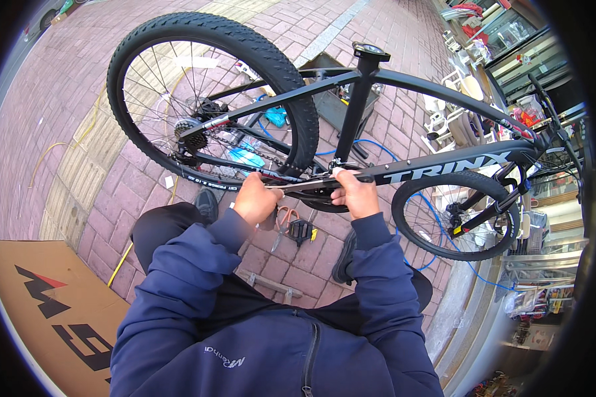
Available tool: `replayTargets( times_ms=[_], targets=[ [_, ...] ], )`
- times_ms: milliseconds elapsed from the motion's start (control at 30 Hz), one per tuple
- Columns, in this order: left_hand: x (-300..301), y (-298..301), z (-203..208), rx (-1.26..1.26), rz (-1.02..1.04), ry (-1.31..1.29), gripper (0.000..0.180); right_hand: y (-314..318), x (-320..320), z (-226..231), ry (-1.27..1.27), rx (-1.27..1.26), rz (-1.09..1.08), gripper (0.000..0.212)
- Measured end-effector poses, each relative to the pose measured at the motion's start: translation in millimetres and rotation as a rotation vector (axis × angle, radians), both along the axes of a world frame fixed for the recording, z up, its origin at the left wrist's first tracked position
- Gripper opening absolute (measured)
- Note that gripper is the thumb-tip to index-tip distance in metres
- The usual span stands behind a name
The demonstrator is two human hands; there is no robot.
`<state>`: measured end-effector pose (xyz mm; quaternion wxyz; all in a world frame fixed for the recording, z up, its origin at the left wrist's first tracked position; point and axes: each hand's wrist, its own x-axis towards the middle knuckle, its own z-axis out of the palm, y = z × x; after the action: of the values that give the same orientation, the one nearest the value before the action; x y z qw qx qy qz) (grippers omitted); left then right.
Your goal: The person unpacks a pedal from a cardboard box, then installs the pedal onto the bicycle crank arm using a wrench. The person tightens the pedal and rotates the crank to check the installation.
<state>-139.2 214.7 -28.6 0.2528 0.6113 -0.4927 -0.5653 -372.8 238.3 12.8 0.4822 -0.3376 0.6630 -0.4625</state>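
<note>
A black mountain bike stands across in front of me, its rear wheel to the left and front wheel to the right. My left hand is closed beside the chainstay, on something I cannot make out. Close to the foot of the seat tube, my right hand is closed, thumb and fingers pinched together near the crank area; what they grip is hidden. A thin straight bar runs between the hands. Below them are a black pedal and orange-handled scissors.
A printed cardboard box lies at the lower left. Beyond the bike sits a dark tool tray. A blue hose and yellow cord trail over the paving. White folding chairs and shop shelves line the right.
</note>
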Motion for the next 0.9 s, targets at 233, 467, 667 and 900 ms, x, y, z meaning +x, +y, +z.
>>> replayTargets(
  times_ms=[233,467,667,900],
  targets=[
    [3,-20,4,-0.280,-0.013,-0.189,0.064,33,-20,-102,0.449,0.239,-0.006,0.036],
    [-4,-20,-18,-0.409,-0.570,-0.690,0.052,53,-159,13,0.568,0.124,-0.252,0.037],
    [-14,-6,-36,-0.527,-0.618,-1.007,0.044,41,-210,147,0.185,-0.063,-0.275,0.029],
    [-3,-49,34,-1.096,0.044,-0.647,0.022,16,-89,10,-0.444,-0.069,-0.159,0.021]
  ],
)
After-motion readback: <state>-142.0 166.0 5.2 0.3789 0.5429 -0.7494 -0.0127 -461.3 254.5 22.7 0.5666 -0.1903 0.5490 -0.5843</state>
